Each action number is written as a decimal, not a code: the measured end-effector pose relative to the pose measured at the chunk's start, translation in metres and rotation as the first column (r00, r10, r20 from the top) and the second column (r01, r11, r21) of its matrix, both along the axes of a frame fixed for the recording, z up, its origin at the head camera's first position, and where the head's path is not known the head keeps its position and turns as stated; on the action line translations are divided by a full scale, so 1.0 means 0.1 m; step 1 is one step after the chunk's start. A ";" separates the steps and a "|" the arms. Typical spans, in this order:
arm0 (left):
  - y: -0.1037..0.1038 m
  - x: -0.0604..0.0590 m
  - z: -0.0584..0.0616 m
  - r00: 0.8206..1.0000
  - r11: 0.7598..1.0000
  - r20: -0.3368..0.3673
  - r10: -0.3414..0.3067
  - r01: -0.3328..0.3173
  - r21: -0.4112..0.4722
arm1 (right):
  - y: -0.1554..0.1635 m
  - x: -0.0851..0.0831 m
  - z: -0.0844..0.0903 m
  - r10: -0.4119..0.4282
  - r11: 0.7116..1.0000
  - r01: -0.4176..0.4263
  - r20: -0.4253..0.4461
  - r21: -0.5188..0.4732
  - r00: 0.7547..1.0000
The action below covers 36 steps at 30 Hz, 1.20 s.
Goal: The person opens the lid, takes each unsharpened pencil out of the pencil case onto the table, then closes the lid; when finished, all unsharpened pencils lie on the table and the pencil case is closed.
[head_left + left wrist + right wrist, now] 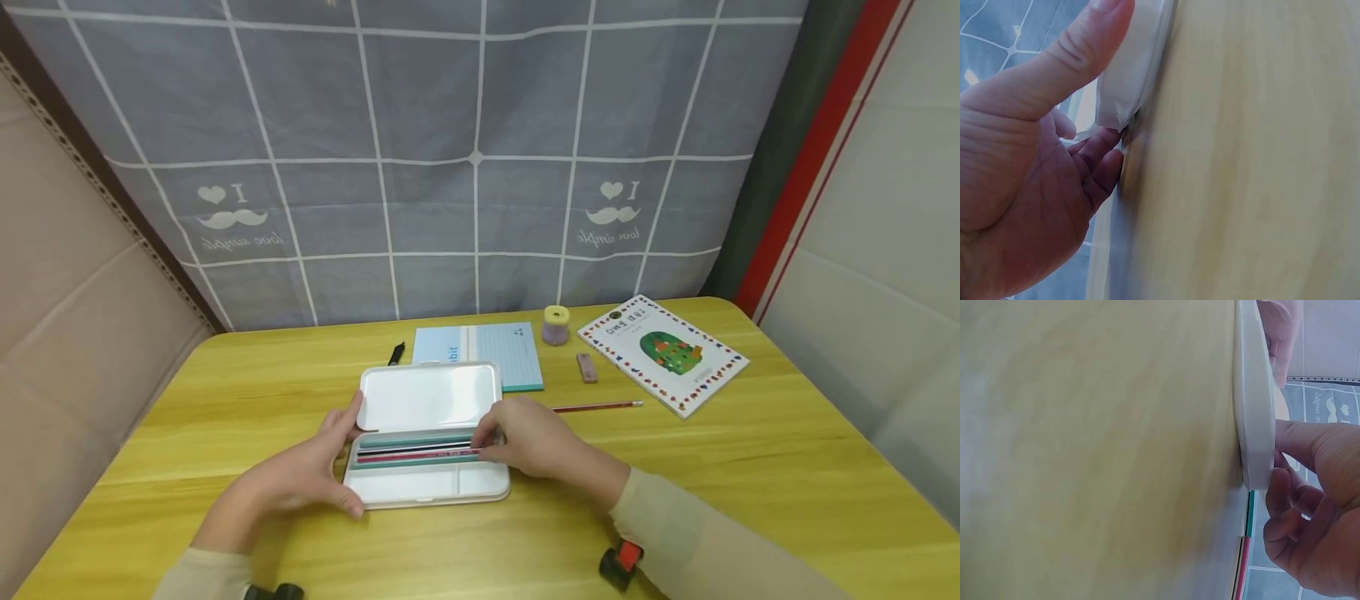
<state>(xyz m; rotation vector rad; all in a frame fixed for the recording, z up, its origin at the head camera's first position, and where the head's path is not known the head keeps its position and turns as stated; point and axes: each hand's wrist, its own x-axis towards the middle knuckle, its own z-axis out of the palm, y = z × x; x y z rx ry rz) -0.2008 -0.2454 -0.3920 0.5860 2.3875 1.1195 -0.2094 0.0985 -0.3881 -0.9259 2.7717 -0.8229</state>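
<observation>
An open white pencil case [405,482] lies on the table, its lid [431,398] tipped back. Several pencils lie in its long compartment, among them a pinkish-red pencil [420,456]. My left hand [300,471] holds the case's left end, thumb at the front corner and index finger along the lid's edge. Below that thumb, the left wrist view shows bent fingers [1102,150] against the case's edge. My right hand [525,437] pinches the pinkish-red pencil's right end inside the case. From the right wrist, the case's end wall partly hides those fingertips [1279,481].
Behind the lid lie a blue notebook [517,354] and a black pen [397,353]. To the right are a red pencil [600,407], a pink eraser [587,367], a yellow-and-purple sharpener-like pot [556,325] and a white picture booklet [663,354]. A grey curtain [427,208] hangs behind the table.
</observation>
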 end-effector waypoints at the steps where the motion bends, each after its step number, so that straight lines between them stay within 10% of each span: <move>1: 0.00 0.00 0.00 1.000 1.000 0.000 0.000 0.000 0.000 | 0.00 0.00 0.00 -0.004 1.000 0.004 0.001 -0.001 1.000; 24: -0.02 -0.01 -0.04 1.000 1.000 0.017 0.005 -0.005 0.013 | 0.46 -0.06 -0.02 -0.082 0.946 0.137 0.191 -0.295 0.978; 36: -0.02 -0.04 -0.06 1.000 1.000 0.001 -0.004 0.004 0.007 | 0.82 -0.08 -0.02 -0.237 0.935 0.281 0.209 -0.217 0.949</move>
